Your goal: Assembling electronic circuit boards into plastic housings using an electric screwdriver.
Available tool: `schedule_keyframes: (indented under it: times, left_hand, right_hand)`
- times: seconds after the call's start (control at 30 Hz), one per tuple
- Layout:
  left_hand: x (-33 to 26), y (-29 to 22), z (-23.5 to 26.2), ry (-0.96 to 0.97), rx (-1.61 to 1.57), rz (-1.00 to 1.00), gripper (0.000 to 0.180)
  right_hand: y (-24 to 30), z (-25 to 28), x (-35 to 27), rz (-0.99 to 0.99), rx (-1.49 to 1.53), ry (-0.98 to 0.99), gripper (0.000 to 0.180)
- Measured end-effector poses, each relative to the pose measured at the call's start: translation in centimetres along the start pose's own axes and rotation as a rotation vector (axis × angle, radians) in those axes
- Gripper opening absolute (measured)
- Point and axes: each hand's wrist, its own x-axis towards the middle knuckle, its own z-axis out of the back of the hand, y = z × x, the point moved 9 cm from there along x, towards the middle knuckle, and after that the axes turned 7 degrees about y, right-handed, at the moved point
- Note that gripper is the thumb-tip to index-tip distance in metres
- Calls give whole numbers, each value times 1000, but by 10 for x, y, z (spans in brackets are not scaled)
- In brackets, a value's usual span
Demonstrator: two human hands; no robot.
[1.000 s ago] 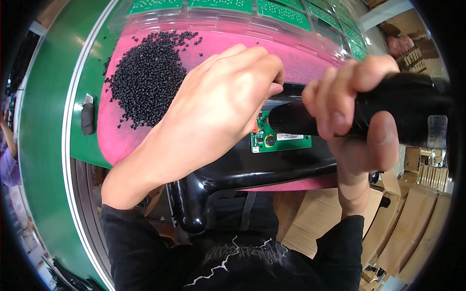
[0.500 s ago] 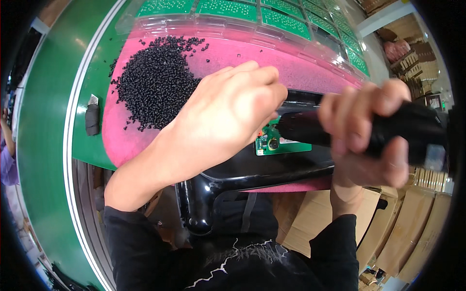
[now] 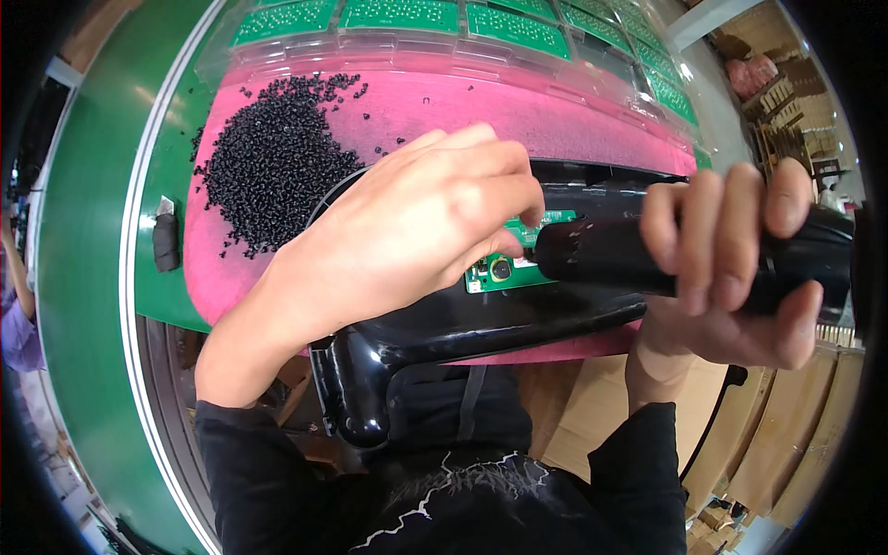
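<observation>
My right hand (image 3: pixel 721 259) is wrapped around a thick black electric screwdriver (image 3: pixel 601 252), held almost level with its nose pointing left. That nose is over a green circuit board (image 3: pixel 500 270) lying in a black plastic housing (image 3: pixel 453 319). Beside the nose, my left hand (image 3: pixel 435 203) has its fingers curled and its thumb and forefinger drawn together above the board. Whatever is between those fingertips is too small or hidden. The housing has a rounded arm (image 3: pixel 359 398) that hangs over the near edge of the pink mat (image 3: pixel 407 111).
A heap of small black screws (image 3: pixel 268 171) covers the mat's left side. Clear plastic trays hold green boards (image 3: pixel 398 14) along the back. A dark wrapped object (image 3: pixel 166 242) lies on the green table (image 3: pixel 92 231). Cardboard (image 3: pixel 601 416) stands at the lower right.
The housing and board have shifted slightly left in view. My right hand and the screwdriver have moved a little right and down; some fingers have loosened. My left thumb and forefinger now show above the board.
</observation>
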Motion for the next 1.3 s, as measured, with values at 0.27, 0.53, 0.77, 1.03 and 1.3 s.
schedule_keyframes:
  times: [0.27,0.53,0.77,1.03,1.3]
  left_hand:
    - [-2,14,25,-177,108,203,25]
    - [-5,16,31,-322,-84,136,15]
    - [-12,15,30,-222,178,212,24]
    - [-22,40,10,101,291,305,26]
    - [-17,35,-3,301,318,307,17]
  right_hand:
    - [-31,-17,-13,-287,-63,-193,43]
    - [-36,-35,-6,-228,-41,59,43]
    - [-39,-52,-6,-200,-77,113,43]
    - [-42,-28,-7,-253,13,-65,42]
    - [-26,120,-37,-270,222,-729,25]
